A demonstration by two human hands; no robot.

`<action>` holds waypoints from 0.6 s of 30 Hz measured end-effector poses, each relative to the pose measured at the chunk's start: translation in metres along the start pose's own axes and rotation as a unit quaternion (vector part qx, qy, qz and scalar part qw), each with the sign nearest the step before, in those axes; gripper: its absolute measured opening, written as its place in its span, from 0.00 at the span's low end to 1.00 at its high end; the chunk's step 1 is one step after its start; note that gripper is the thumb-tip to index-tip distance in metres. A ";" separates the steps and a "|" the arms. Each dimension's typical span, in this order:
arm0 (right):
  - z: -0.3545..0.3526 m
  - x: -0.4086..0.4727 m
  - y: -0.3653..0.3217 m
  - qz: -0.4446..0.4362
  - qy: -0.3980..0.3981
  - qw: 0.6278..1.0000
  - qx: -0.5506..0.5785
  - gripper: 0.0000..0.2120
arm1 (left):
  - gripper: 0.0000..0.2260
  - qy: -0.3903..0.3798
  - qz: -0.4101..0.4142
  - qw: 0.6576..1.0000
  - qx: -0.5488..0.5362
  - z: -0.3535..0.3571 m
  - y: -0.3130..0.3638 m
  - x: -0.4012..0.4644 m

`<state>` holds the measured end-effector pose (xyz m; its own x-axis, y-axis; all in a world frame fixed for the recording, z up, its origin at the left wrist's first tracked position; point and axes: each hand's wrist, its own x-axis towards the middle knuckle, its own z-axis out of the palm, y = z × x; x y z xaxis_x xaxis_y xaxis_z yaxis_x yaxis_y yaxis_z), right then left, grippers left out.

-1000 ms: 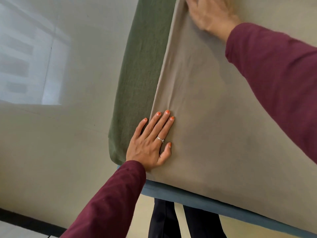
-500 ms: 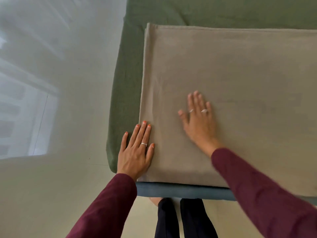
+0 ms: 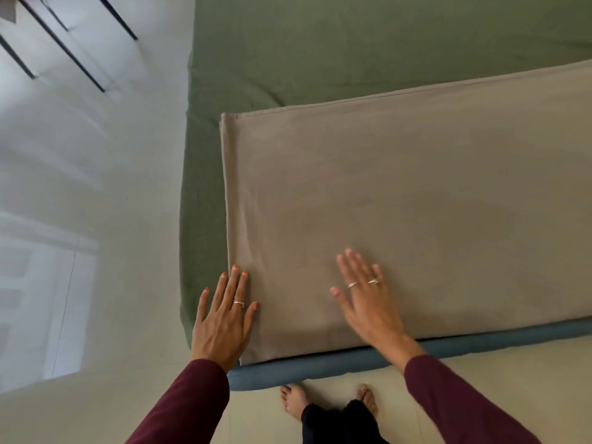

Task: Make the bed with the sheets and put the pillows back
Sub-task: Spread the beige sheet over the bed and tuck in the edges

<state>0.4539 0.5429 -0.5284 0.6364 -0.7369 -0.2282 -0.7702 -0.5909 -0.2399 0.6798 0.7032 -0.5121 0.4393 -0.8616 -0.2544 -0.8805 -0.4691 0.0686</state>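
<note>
- A folded taupe sheet [image 3: 400, 213] lies flat on the bed, on top of a green fitted sheet [image 3: 320, 49] that covers the mattress.
- The taupe sheet's left edge runs just inside the left side of the bed, leaving a strip of green showing; its near edge lines up with the foot of the bed.
- Below that near edge a blue layer [image 3: 320, 368] shows along the bed's front side.
- The left hand [image 3: 224, 318] rests palm down at the sheet's near left corner, its fingers [image 3: 235, 283] straight and close together, thumb on the taupe cloth, the outer fingers on the green.
- The right hand [image 3: 368, 302] lies palm down on the taupe sheet nearer the middle, its fingers [image 3: 352, 267] straight and slightly spread; neither hand grips anything.
- Both arms wear maroon sleeves [image 3: 461, 398].
- Two bare feet [image 3: 293, 400] stand on the pale floor [image 3: 96, 315] just beside the foot of the bed.
- Dark thin legs of some furniture [image 3: 64, 46] show at the upper left, on the floor.
</note>
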 end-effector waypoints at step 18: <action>-0.025 -0.059 0.098 -0.006 -0.046 0.999 -0.010 0.34 | 0.31 -0.011 0.058 0.998 0.006 -0.002 0.100 0.016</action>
<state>0.3394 0.5202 -0.5153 0.6466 -0.6968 -0.3103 -0.7622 -0.6069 -0.2255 0.5993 0.6420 -0.5069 0.3295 -0.9058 -0.2664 -0.9276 -0.3632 0.0876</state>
